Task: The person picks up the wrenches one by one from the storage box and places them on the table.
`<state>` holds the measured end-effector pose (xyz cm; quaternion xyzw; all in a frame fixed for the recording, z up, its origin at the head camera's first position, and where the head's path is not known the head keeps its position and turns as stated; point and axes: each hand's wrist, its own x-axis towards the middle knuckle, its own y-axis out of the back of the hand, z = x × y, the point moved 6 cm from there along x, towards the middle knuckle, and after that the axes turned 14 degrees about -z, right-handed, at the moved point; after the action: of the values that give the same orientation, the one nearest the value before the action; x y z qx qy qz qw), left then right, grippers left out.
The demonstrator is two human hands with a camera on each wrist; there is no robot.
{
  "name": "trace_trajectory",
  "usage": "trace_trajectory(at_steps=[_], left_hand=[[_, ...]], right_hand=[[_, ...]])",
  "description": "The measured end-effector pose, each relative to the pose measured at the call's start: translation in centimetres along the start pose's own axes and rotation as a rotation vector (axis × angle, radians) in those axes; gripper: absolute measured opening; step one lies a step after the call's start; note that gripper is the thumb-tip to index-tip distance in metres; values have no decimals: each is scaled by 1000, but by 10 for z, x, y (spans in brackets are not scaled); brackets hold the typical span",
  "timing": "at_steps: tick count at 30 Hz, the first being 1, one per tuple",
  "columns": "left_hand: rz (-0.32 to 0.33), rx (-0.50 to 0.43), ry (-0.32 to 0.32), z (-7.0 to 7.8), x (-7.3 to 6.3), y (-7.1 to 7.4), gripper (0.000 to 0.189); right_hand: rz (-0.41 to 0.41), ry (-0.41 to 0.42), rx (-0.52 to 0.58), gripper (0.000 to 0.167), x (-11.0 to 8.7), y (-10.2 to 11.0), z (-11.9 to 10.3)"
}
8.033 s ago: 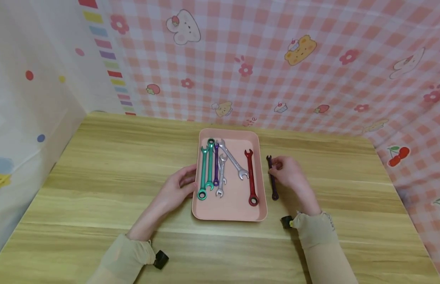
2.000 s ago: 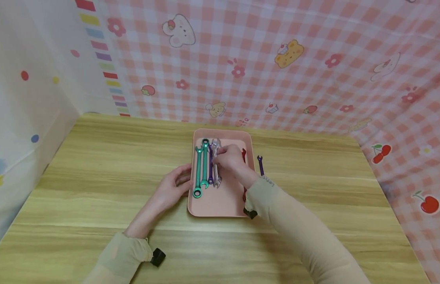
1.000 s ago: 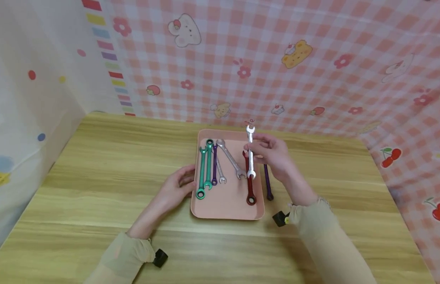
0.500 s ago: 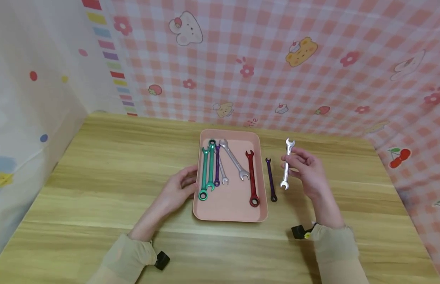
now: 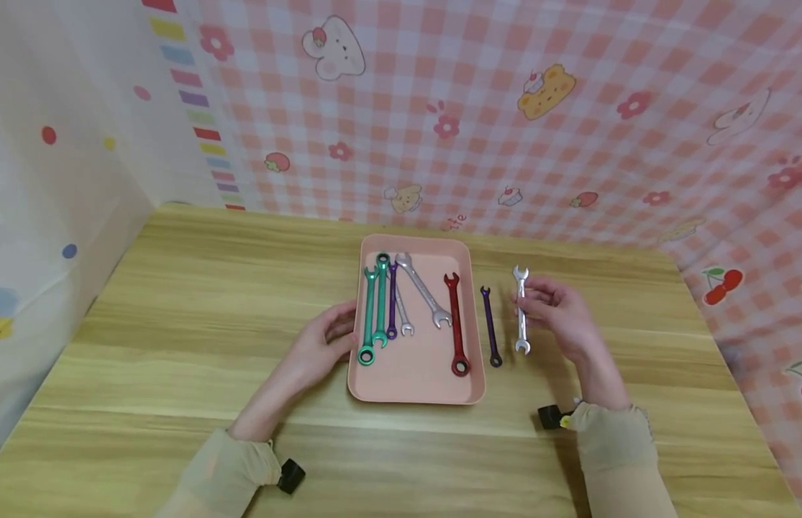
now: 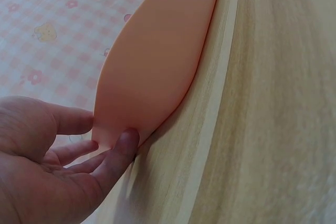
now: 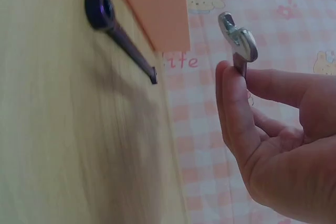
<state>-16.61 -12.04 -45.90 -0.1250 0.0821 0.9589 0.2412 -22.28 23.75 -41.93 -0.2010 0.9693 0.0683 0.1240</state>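
Between thumb and fingers my right hand (image 5: 559,316) pinches a silver double open-end wrench (image 5: 521,316), held upright in the head view and raised off the table. A dark purple wrench (image 5: 490,327) lies on the wood just left of it. My left hand (image 6: 58,166) touches the outer left wall of a pink tray (image 5: 413,378) with its fingertips. Inside the tray are two green ratchet wrenches (image 5: 370,316), a thin purple wrench (image 5: 392,302), a slanted silver wrench (image 5: 423,288), a small silver wrench (image 5: 403,309) partly hidden beneath the purple one, and a red ratchet wrench (image 5: 456,327).
The wooden table (image 5: 180,302) extends to both sides of the tray. Behind it hangs a pink checked cloth (image 5: 401,129) with cartoon prints, and a white dotted cloth (image 5: 64,180) covers the left side. Black wrist cameras sit at both cuffs.
My right hand lifted the silver open-end wrench out of the tray, carried it right past the purple wrench, and has lowered it slightly. The purple wrench was set down earlier. My left hand stays put.
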Motion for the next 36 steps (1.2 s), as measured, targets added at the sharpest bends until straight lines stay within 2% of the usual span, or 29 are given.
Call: trace_trajectory(at_steps=[3,6,12,21,30,36], left_hand=[[-1,-3,2,-1,0,0,55],[1,1,10,-1,-1,1,56],[1,8,12,-1,-2,2,56],[-5,1,9,0,0,1,56],[1,24,20,0,-1,2,56],[-4,23,9,1,-1,0,56]], right_hand=[[-28,-36,-59,49,1,1,4],[-55,-65,-119,56,3,2,9],[-83,-89,-197,52,7,1,17],[-111,-184,-342,47,7,-1,20],[-98,-215,-341,46,11,-3,27],[-69,-215,-400,45,11,-4,26]])
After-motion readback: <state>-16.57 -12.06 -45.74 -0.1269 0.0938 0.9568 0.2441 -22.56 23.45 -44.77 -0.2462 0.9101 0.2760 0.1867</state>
